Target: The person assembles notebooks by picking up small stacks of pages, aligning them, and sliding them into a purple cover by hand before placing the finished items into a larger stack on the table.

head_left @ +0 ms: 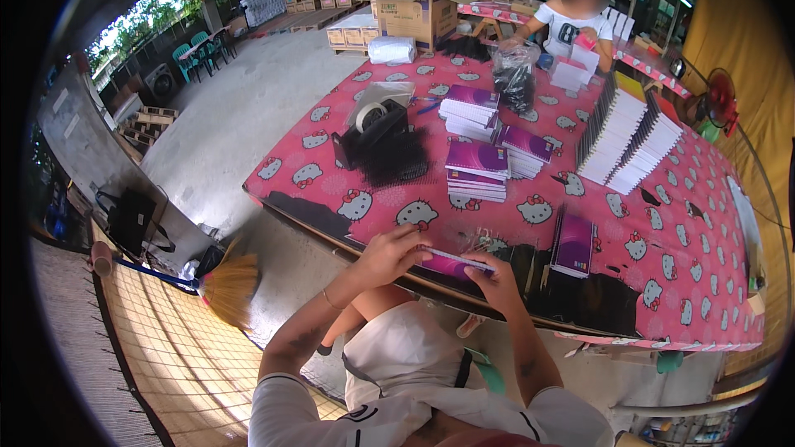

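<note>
Well, the surface [712, 190] spreads widest, under a pink patterned cover with black patches along its near edge. On its right side leans a long row of white pads [617, 136]; near the middle stand purple stacks [477, 167], with a black heap [385, 153] to their left and a black bag [517, 87] behind. A lone notebook [573, 242] lies right of the hands. Smaller in view, the held notebook [451, 266], purple with a pale bound edge, is at the near edge of the surface, between both hands. The right hand [494, 283] pinches its right end, thumb on top. The left hand [393, 253] is half curled, fingertips touching the left end; whether it grips, I cannot tell. A thin bracelet [330, 299] circles the left wrist
</note>
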Action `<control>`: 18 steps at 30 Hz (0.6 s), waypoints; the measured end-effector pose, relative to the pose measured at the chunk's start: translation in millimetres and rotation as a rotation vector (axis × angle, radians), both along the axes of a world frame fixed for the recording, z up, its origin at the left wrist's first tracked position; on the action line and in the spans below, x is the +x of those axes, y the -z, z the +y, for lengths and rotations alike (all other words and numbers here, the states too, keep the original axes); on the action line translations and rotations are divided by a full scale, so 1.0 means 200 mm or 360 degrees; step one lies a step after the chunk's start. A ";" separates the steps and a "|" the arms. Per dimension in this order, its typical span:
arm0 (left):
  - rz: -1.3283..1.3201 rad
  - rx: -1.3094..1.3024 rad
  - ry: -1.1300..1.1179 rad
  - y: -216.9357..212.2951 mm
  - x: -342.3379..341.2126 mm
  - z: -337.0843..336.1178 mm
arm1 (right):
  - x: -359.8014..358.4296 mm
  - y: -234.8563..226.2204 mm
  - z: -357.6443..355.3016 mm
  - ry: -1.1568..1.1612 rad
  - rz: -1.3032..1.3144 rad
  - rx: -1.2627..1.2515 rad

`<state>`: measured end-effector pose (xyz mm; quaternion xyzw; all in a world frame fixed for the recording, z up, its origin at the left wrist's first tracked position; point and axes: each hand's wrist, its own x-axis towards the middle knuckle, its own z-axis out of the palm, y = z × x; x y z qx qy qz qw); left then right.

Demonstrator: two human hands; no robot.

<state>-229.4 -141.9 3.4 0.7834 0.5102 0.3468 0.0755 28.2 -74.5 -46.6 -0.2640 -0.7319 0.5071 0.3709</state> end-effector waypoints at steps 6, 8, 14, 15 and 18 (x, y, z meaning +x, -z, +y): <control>0.0280 0.0211 -0.0219 -0.01 0.07 0.00 | -0.02 -0.05 -0.06 0.0057 0.0056 0.0072; 0.0378 0.0147 -0.0536 0.01 0.18 -0.02 | -0.05 -0.08 -0.10 0.0141 0.0128 -0.0063; 0.0558 0.0255 -0.0625 0.09 0.22 -0.08 | 0.00 -0.04 -0.11 0.0184 0.0194 -0.0010; 0.0459 0.0311 -0.0497 0.08 0.14 -0.04 | -0.02 -0.04 -0.11 0.0143 0.0173 -0.0069; 0.0189 -0.0017 -0.0093 0.03 0.02 0.00 | -0.01 -0.07 -0.08 0.0093 0.0137 -0.0145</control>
